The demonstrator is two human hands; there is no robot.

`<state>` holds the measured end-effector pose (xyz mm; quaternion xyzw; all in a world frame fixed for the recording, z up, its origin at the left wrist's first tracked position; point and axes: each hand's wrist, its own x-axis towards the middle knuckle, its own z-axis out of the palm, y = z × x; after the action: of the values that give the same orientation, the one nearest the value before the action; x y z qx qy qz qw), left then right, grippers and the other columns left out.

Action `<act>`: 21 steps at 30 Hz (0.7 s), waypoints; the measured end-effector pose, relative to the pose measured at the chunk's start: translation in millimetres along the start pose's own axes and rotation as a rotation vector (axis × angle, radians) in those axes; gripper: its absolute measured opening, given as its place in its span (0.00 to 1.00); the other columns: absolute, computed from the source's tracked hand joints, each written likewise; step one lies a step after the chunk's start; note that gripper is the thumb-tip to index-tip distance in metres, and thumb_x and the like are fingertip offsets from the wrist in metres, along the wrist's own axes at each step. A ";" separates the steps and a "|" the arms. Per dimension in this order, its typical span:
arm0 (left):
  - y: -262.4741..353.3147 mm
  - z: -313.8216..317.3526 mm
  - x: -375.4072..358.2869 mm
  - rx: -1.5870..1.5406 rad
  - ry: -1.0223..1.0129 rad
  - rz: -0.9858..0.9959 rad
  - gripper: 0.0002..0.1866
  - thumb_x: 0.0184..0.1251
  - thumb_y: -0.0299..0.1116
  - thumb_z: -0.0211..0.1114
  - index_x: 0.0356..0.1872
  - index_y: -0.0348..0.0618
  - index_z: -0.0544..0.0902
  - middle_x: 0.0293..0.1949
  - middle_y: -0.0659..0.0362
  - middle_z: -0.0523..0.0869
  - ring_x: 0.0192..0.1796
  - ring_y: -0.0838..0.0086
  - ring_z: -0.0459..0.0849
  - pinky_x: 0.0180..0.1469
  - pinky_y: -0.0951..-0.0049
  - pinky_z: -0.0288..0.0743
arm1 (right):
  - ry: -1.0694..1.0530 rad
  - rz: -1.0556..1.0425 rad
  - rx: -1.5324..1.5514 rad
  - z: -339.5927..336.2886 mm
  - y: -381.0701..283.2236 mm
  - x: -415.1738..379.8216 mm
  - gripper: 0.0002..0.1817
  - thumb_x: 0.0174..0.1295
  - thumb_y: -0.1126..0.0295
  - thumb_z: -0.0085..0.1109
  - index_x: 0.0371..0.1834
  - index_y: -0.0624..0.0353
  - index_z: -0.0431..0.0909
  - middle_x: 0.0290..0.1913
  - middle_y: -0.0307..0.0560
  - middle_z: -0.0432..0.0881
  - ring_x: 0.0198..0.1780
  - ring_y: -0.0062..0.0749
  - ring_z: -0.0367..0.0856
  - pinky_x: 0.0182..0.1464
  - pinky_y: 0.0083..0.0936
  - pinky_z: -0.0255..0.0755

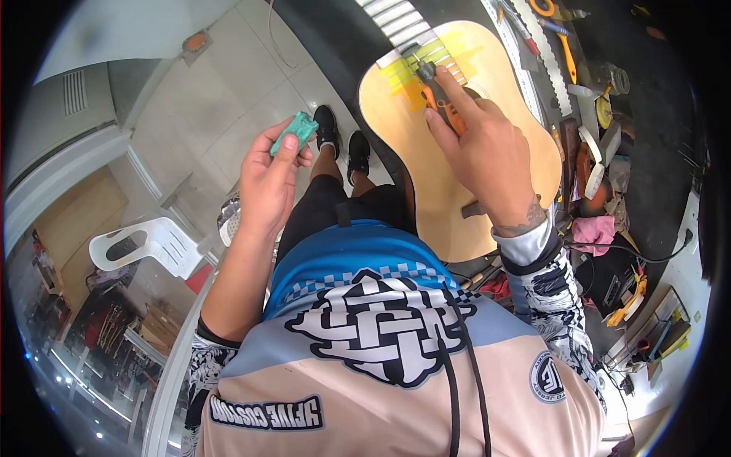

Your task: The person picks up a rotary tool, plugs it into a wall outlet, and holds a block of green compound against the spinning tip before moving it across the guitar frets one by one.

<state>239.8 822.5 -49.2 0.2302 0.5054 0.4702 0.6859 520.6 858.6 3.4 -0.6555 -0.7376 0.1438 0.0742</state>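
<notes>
Pinched between the thumb and fingers of my left hand (pixel 272 179) is a green, uneven block (pixel 295 134) that looks like polishing compound. It is held up over the floor, to the left of an acoustic guitar (pixel 442 183). My right hand (pixel 487 145) grips an orange-and-black hand tool (pixel 428 72) over the guitar's top, with the index finger stretched along it. The tool's black head is at the end of the fretboard (pixel 400 23), and much of its body is hidden under my hand. Yellow tape (pixel 463 42) covers the wood around the fretboard's end.
Along the right lie a white notched strip (pixel 550 53), an orange-handled tool (pixel 568 57), a clear jar (pixel 615 76) and a pink cloth (pixel 594 232). A black cable (pixel 647 257) runs there too. At left stands a white plastic chair (pixel 148 247).
</notes>
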 end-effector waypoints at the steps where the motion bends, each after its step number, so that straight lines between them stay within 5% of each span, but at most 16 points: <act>1: -0.1 -0.5 0.4 0.001 0.000 0.000 0.20 0.79 0.35 0.61 0.62 0.31 0.74 0.52 0.48 0.84 0.45 0.73 0.81 0.50 0.73 0.74 | -0.005 0.008 -0.010 -0.6 -0.2 0.4 0.27 0.67 0.52 0.62 0.70 0.39 0.77 0.30 0.51 0.81 0.25 0.48 0.84 0.28 0.40 0.79; 21: -0.6 3.6 5.0 0.010 -0.001 -0.011 0.19 0.79 0.34 0.61 0.62 0.31 0.75 0.52 0.48 0.84 0.45 0.73 0.80 0.50 0.74 0.74 | 0.042 0.018 -0.023 -10.0 14.0 3.8 0.27 0.67 0.52 0.63 0.70 0.38 0.76 0.29 0.50 0.80 0.25 0.48 0.84 0.27 0.40 0.77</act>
<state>243.6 827.2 -50.7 0.2309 0.5089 0.4637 0.6875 536.4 864.9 8.2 -0.6657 -0.7317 0.1222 0.0810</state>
